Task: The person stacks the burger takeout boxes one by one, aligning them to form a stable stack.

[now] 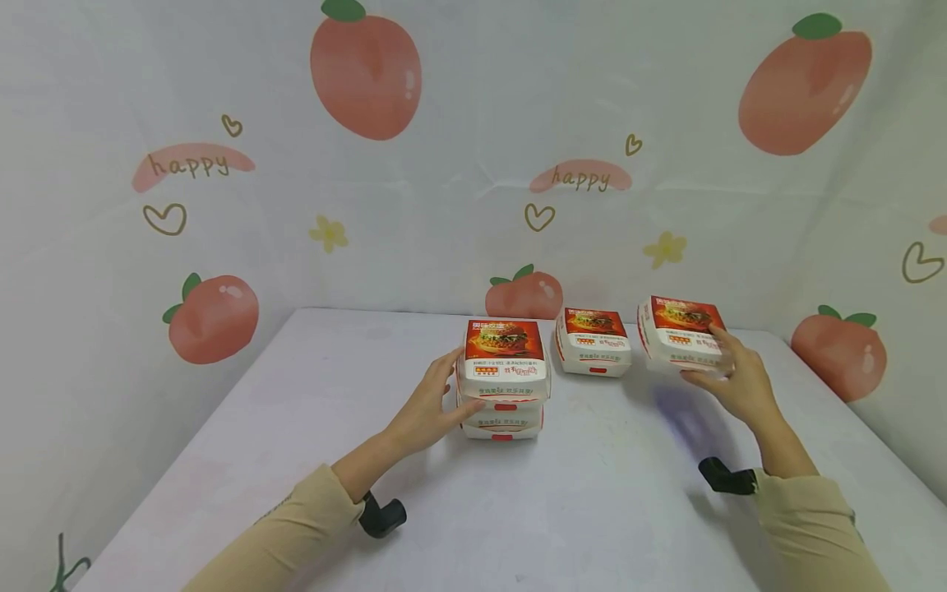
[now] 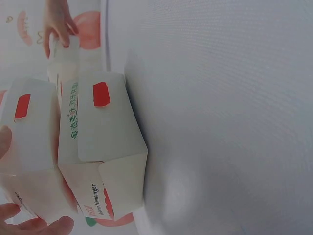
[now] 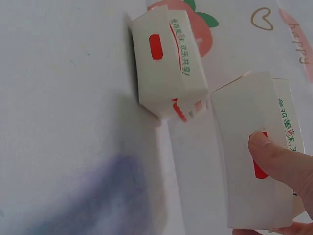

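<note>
Two white hamburger boxes with red burger pictures stand stacked mid-table. My left hand (image 1: 427, 411) grips the upper box (image 1: 505, 370) from its left side, thumb at the front; its fingers (image 2: 32, 226) curl at that box's end in the left wrist view. Directly beneath sits the lower box (image 2: 115, 132). Off to the right, my right hand (image 1: 743, 386) holds another hamburger box (image 1: 681, 329) raised above the table, tilted. In the right wrist view, the thumb (image 3: 281, 156) presses on its red tab and fingertips show along its bottom edge. A further hamburger box (image 1: 593, 345) rests between them at the back.
A white cloth covers the table (image 1: 577, 510). Behind it hangs a backdrop (image 1: 444, 222) printed with peaches, hearts and the word happy. Black wrist mounts (image 1: 383, 518) stick out from both sleeves. A purplish blurred patch (image 1: 691, 419) lies under the raised box.
</note>
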Tool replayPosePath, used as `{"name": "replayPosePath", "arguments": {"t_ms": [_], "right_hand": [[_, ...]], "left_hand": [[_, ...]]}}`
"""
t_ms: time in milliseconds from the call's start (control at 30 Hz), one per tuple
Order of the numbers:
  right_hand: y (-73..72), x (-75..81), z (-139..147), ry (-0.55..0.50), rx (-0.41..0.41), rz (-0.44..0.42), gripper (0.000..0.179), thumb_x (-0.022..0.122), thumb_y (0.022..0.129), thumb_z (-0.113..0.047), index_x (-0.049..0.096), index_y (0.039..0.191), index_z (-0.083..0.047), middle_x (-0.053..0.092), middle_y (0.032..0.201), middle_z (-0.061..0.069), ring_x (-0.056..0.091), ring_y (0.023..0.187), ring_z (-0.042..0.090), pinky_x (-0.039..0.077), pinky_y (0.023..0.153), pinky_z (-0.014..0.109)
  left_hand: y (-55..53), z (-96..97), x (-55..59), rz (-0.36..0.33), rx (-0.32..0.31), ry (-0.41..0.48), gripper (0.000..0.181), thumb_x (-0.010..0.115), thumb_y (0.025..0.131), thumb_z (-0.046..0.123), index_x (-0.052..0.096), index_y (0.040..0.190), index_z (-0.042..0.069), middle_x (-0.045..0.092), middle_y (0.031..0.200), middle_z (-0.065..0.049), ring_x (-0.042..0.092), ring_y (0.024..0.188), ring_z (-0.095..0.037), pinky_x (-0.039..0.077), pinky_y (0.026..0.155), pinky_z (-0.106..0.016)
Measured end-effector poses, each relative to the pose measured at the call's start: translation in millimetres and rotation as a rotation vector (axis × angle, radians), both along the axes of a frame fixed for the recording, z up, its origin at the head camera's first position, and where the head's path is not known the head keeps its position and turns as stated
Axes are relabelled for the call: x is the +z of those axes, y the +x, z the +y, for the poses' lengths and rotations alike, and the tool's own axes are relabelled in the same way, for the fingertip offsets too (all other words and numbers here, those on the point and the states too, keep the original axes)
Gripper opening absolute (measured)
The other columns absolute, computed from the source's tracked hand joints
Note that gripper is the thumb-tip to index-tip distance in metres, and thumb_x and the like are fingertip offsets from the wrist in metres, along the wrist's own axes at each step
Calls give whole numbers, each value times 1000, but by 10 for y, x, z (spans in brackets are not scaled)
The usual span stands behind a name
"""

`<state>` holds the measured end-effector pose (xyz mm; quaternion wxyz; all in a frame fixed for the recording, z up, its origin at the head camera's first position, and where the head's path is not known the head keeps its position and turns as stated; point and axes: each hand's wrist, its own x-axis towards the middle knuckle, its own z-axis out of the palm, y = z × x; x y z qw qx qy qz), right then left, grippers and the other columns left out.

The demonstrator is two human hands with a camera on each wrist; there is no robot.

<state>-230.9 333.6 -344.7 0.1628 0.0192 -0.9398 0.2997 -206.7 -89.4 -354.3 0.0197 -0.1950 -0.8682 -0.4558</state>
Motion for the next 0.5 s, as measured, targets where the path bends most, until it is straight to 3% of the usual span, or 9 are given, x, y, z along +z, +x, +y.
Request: {"name": "replayPosePath", "arguments": {"t_ms": [167,500], "right_hand": [[-1,47,-38,14,15,28,86,73,80,-17,21,146,1,31,132,42,31,117,56,40,85,70],[18,123,-110,7,36,58,85,73,80,-17,22,145,1,32,132,41,32,117,54,41,84,69]], "left_hand": [[-1,-3,2,6,-4,-7,83,69,85,26,19,149,8,28,149,-15,35,134,-34,41,106,-49],[6,-7,2,-14,1,-9,83,69,84,25,19,149,10,27,150,-13,34,135,-33,40,107,-48]]}}
